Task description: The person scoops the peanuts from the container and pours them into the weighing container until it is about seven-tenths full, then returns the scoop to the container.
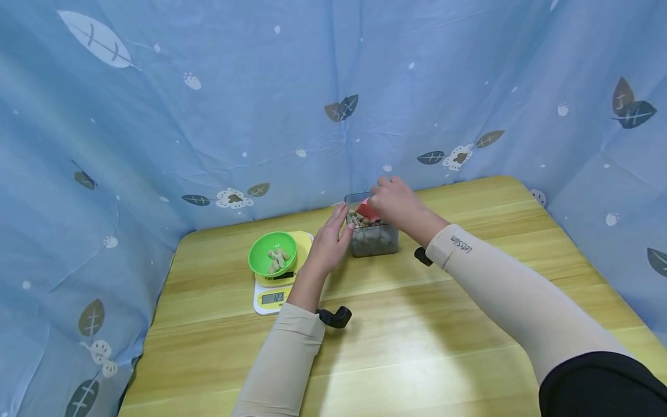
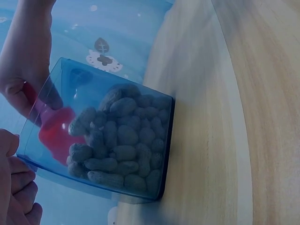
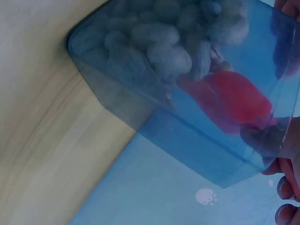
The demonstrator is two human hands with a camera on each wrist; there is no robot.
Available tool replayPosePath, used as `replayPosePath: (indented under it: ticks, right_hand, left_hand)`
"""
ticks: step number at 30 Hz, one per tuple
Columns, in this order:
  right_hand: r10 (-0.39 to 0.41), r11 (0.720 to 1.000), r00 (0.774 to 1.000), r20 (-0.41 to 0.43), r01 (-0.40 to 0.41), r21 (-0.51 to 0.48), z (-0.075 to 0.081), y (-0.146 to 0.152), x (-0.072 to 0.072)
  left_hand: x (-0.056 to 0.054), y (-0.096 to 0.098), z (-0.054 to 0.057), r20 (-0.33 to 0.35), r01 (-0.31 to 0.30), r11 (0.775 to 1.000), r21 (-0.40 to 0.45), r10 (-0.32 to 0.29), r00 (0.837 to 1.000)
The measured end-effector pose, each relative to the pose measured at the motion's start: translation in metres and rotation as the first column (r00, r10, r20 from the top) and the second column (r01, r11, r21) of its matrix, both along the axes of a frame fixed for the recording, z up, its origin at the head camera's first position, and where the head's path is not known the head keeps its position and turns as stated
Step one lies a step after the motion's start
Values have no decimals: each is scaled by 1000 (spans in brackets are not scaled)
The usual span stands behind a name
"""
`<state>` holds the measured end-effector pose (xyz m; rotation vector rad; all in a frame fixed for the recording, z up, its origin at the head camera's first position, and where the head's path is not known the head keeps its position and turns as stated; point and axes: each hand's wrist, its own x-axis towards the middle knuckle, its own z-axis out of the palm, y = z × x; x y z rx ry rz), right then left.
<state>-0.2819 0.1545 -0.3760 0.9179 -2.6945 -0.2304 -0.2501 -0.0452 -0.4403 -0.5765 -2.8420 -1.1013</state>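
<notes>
A clear bluish plastic container [image 1: 376, 244] stands on the table, partly filled with peanuts in their shells [image 2: 125, 136]. My right hand [image 1: 394, 202] reaches over its rim from the right and grips the handle of a red scoop [image 2: 58, 133]. The scoop's bowl is inside the container, tilted down against the peanuts. At the container's left side is my left hand [image 1: 327, 243], its fingers extended and fingertips right at the rim. In the right wrist view, the scoop [image 3: 239, 101] shows through the wall, with a fingertip beside its bowl.
Left of my left hand sits a yellow and white kitchen scale [image 1: 264, 307] with a lit display. On it is a green bowl [image 1: 259, 255] holding several peanuts [image 1: 279, 258]. A blue patterned curtain [image 1: 292, 104] hangs behind the wooden table [image 1: 396, 347].
</notes>
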Motion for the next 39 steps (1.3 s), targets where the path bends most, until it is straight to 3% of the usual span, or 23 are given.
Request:
replayPosePath:
  ticks: [3,6,9,13,18,26,29,35,39]
  right_hand:
    - [36,999,999,7,-36,-5,-2,0,0]
    - [60,998,996,67,-58,-31,-2,3,0]
    - [42,997,991,129,-33,-72,0,8,0]
    - [-2,998,996,89,7,-57,-1,10,1]
    - [45,999,999,28,-45,6,-6,2,1]
    - [145,989,981,129,-141,-43,-1,9,-8]
    - [140,989,976,167,-131,-64,1,15,-10]
    - [109,993,981,163,-99,-71,-1,15,-12]
    - [122,986,973,198,-95,-139,-1,16,-10]
  left_hand:
    - [0,1,1,2,1,1000,7,-1,1000]
    - [0,1,1,11,-1,1000,5,1,1000]
    - [1,1,1,14,3,1000,3,-3,1000]
    - [0,2,1,9,4,1000,13,-4,1000]
    - [0,3,0,29,4,1000,29,-5,1000]
    - [1,3,0,55,-12,1000,21,11,998]
    - [1,4,-1,42,-1,1000,21,0,999]
    - [1,5,-1,28,-9,1000,13,8,1000]
    - [0,5,-4,27,-24,1000,5,23,999]
